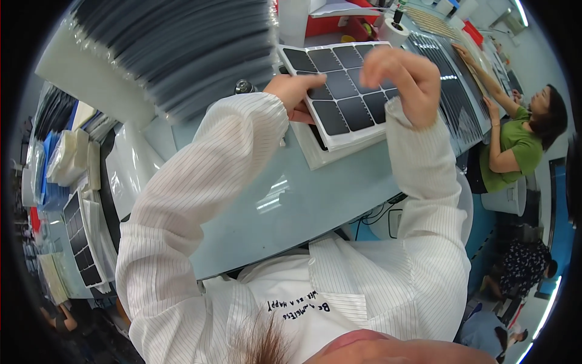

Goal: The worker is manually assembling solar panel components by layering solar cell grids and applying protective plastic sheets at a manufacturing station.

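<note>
A stack of white sheets [330, 127] printed with rows of black rounded squares lies on the bench in front of me. My left hand [295, 93] grips its left edge, the thumb on top and the fingers underneath. Over the right part of the stack hovers my right hand [407, 82], its fingers bent. Motion smears those fingertips, so whether they pinch anything cannot be made out. Under the stack, a pale sheet or board [321, 159] sticks out toward me.
Beyond my left arm stands a large pile of dark sheets in clear sleeves [188, 54]. Plastic-wrapped packs [70, 158] and another black-squared sheet [82, 242] are at the left. A white roll [394, 33] stands behind the stack. A person in green [515, 142] works at the right over dark panels [451, 97].
</note>
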Demonstrator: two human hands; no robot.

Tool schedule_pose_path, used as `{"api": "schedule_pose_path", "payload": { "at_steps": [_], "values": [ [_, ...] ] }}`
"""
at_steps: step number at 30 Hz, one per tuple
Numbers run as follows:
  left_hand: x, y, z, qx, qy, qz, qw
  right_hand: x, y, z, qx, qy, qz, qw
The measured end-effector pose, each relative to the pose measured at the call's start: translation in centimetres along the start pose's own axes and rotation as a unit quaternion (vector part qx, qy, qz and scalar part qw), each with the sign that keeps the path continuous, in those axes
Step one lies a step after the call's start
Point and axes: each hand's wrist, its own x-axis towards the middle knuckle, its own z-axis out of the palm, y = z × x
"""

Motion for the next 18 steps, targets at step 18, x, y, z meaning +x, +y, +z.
{"api": "schedule_pose_path", "payload": {
  "at_steps": [18],
  "values": [
    [-3.7, 5.9, 0.9, -0.018, -0.058, 0.142, 0.988, -10.2, 0.3, 2.4, 0.664, 0.408, 0.12, 0.615]
  ]
}}
